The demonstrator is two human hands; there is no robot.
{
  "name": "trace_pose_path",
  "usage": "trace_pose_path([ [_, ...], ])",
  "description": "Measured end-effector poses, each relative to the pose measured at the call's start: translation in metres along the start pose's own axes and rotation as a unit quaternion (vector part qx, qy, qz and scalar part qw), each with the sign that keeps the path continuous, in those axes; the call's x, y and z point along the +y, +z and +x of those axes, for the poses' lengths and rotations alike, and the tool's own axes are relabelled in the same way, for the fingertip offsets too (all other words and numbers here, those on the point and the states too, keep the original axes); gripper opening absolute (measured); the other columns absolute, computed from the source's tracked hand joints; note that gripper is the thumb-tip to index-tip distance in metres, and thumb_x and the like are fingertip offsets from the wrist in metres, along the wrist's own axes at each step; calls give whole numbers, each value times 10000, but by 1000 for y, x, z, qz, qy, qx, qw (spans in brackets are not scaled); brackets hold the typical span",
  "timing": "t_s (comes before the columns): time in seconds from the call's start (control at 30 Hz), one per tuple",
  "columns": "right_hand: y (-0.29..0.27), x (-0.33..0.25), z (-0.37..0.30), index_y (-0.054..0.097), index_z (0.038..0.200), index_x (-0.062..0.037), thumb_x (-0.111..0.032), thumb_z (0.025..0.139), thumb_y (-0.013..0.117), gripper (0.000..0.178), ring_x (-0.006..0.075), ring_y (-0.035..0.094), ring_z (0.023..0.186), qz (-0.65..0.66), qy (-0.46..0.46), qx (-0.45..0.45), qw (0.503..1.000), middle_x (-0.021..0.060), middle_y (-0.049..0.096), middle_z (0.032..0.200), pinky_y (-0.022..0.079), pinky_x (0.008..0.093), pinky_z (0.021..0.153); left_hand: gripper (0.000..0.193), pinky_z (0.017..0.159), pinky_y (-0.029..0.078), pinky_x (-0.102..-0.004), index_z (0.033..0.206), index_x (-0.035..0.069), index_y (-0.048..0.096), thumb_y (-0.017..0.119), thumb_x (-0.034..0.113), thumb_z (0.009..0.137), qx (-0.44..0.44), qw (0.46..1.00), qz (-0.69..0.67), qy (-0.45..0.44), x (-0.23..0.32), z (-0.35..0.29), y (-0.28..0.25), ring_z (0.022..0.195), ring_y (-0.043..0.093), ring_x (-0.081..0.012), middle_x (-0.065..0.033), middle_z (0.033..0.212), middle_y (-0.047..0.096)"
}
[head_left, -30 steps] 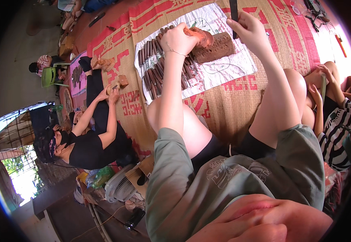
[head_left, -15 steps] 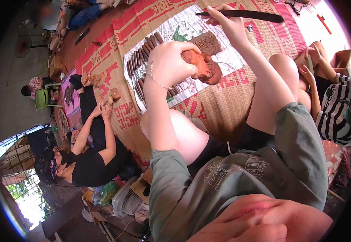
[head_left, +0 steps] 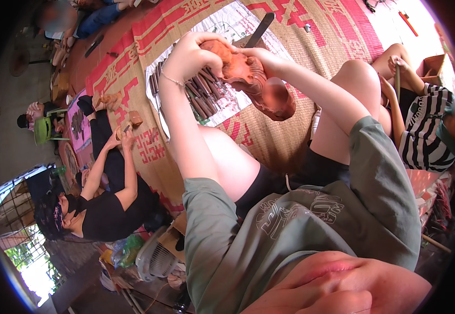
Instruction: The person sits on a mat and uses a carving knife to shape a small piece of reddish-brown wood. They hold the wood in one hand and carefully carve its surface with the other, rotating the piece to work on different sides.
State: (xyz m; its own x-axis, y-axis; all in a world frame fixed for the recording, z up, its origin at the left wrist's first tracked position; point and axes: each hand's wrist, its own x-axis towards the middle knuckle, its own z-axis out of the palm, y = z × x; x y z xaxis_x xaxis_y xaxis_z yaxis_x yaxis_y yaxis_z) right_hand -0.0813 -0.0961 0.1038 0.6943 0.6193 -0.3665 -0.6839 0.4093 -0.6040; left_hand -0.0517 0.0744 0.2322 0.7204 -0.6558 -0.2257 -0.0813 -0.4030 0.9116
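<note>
A reddish-brown carved wooden figure (head_left: 247,71) with a rounded, smooth lower end is raised above the mat in front of me. My left hand (head_left: 192,56) wraps around its upper left side, a thin bracelet on the wrist. Against the figure's upper right edge is my right hand (head_left: 264,60), its fingers mostly hidden. A dark flat file (head_left: 262,29) sticks up from behind that hand, its gripped end out of sight. Below my left hand, several dark-handled carving tools (head_left: 202,95) lie in rows on a white printed sheet (head_left: 226,112).
A red-and-tan woven mat (head_left: 185,18) covers the floor. On the left a person in black (head_left: 115,209) works on a wooden piece; on the right sits a person in stripes (head_left: 421,131). A fan (head_left: 157,259) stands behind at lower left. An orange-handled tool (head_left: 408,23) lies far right.
My right hand has come down and left onto the figure, swinging the file from nearly level to steeply upright. The figure has turned and shows more of its carved side. The view has shifted slightly.
</note>
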Motion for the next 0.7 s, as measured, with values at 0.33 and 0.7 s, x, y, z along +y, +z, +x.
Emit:
trace_pose_path([
  [0.33,-7,-6,9,582,870,24,-287,876,513,319,163,586,700,-72,-149,242,956,114,624,809,473,306,651,669,612,500,-234,1167,14,519,517,-70,503,171,983,-50,40,-31,10,13,761,604,-154,-95,940,577],
  [0.7,4,-49,-4,594,946,19,-321,879,519,355,177,624,783,11,-248,271,930,127,639,903,502,306,701,522,973,339,-327,1276,35,378,510,337,871,257,896,-317,175,-61,24,89,1128,467,-185,-67,1234,476],
])
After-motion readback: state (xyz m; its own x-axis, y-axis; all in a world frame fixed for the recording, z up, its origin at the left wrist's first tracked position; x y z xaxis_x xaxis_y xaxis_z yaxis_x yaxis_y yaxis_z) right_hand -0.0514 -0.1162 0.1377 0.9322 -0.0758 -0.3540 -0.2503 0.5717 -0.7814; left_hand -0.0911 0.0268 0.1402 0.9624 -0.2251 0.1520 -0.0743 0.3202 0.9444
